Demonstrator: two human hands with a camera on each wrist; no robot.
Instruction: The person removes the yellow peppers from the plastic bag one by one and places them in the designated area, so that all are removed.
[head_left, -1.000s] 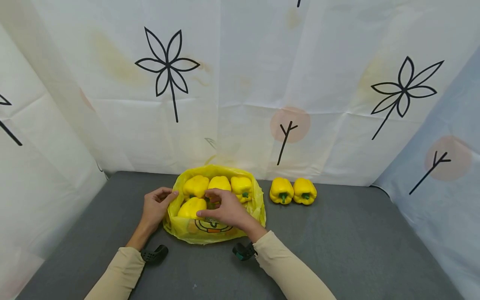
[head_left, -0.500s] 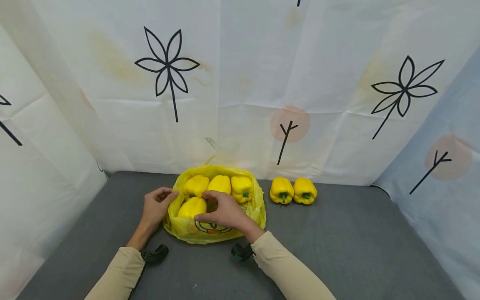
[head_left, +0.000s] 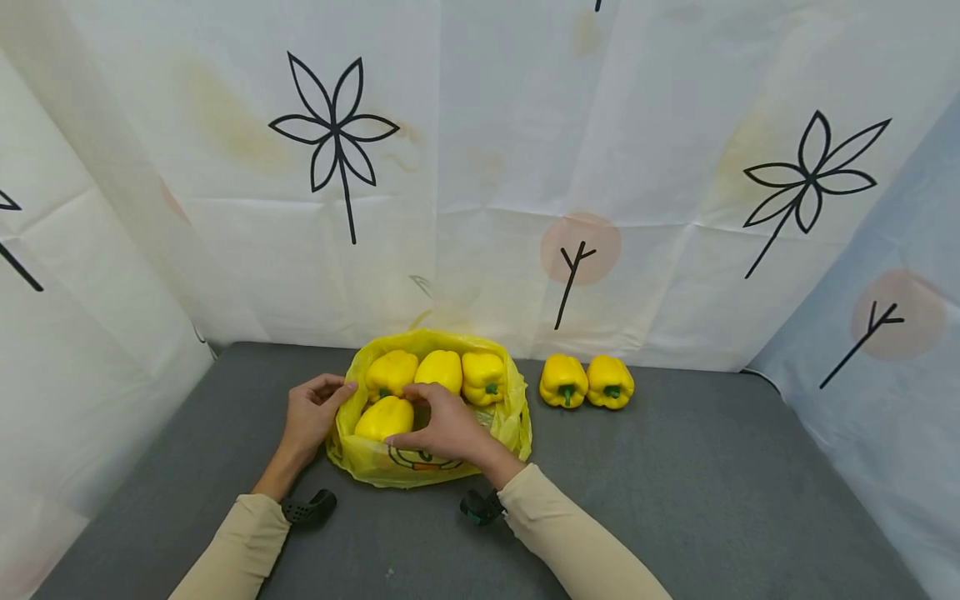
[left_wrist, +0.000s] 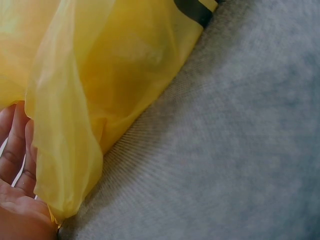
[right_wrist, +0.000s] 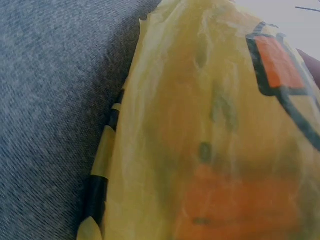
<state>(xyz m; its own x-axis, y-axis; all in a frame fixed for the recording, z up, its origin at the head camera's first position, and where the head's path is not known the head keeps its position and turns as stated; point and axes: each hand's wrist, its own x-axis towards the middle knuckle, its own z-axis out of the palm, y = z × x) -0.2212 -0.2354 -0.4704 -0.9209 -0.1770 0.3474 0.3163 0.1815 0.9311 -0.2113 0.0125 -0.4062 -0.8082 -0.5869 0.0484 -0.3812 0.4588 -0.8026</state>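
Observation:
A yellow plastic bag with a printed drawing lies open on the table, several yellow bell peppers inside. My left hand pinches its left rim between thumb and fingers; the left wrist view shows the folded plastic against the palm. Inside the opening, my right hand curls round the right end of the front-left bell pepper, thumb at the near side, fingers at the far side. Three more peppers, one of them with a green stem, line the back. The right wrist view is mostly bag wall, hiding the fingers.
Two yellow bell peppers sit side by side on the table, right of the bag. The dark grey table reaches back to a white patterned curtain. Black wrist cameras hang under both wrists.
My right hand has shifted slightly left, its thumb and fingers coming round the front-left pepper. The left hand, the bag and the peppers outside have stayed put.

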